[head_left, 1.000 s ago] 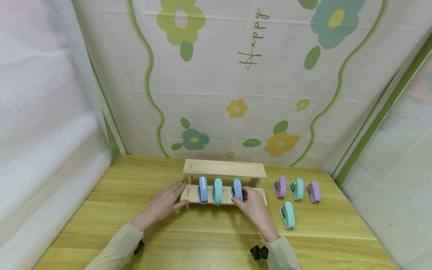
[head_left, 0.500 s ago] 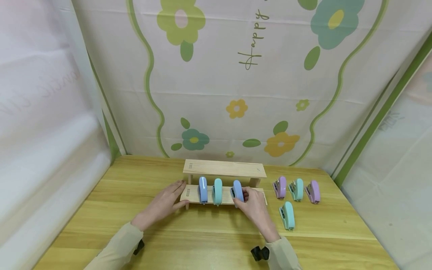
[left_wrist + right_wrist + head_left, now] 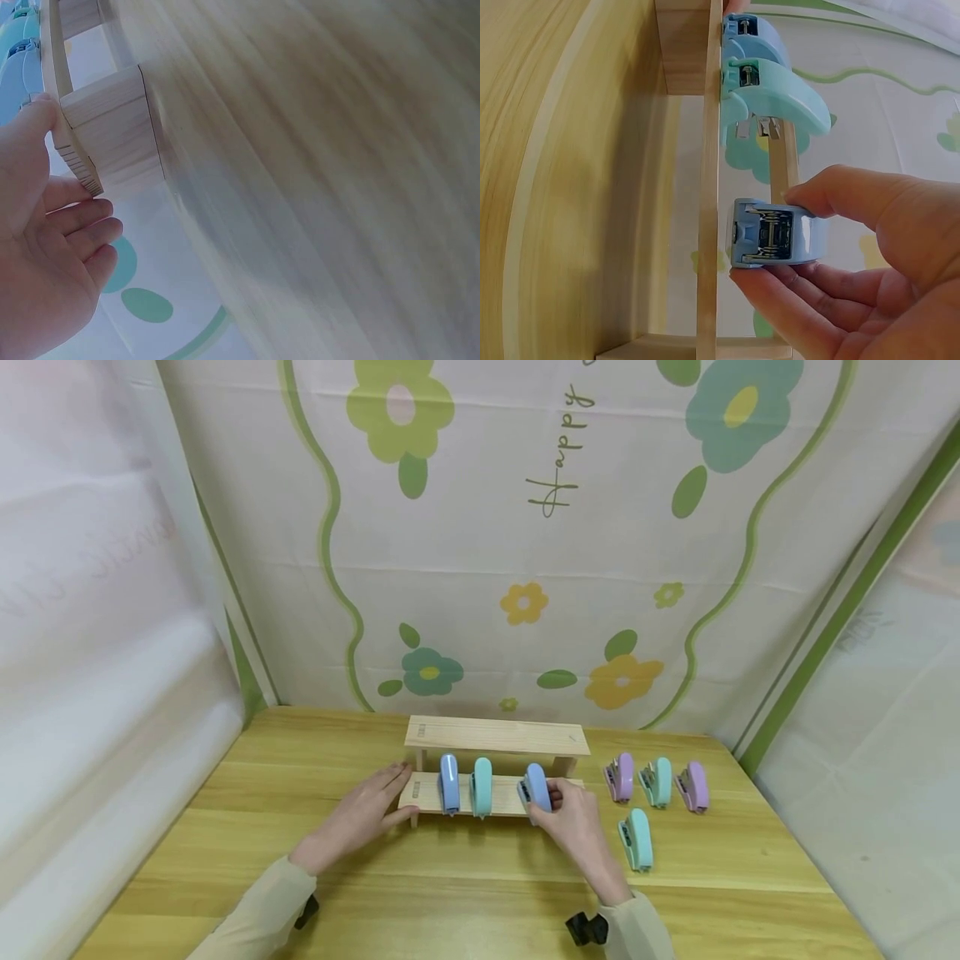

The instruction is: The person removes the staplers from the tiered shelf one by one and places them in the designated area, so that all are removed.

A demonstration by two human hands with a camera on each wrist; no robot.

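Note:
My right hand (image 3: pixel 576 821) pinches a blue stapler (image 3: pixel 535 793) between thumb and fingers over the right part of the lower step of a two-tier wooden stand. In the right wrist view, this stapler (image 3: pixel 772 235) stays slightly apart from the board's edge. My left hand (image 3: pixel 365 814) rests against the left end of the lower step (image 3: pixel 429 792), thumb at its front edge and fingers fairly straight. Another blue stapler (image 3: pixel 449 785) and a mint stapler (image 3: pixel 482 787) stand side by side on that step, left of the held one.
Behind is the stand's higher step (image 3: pixel 495 735). On the table right of the stand sit a purple stapler (image 3: pixel 619 778), a mint stapler (image 3: pixel 656 782) and another purple stapler (image 3: pixel 693 787) in a row. A further mint stapler (image 3: pixel 637 840) lies nearer. A printed cloth (image 3: pixel 450 543) hangs at the back.
My right hand has shifted slightly right and toward me with the blue stapler, widening its gap from the mint one. The left hand keeps its place at the step's end.

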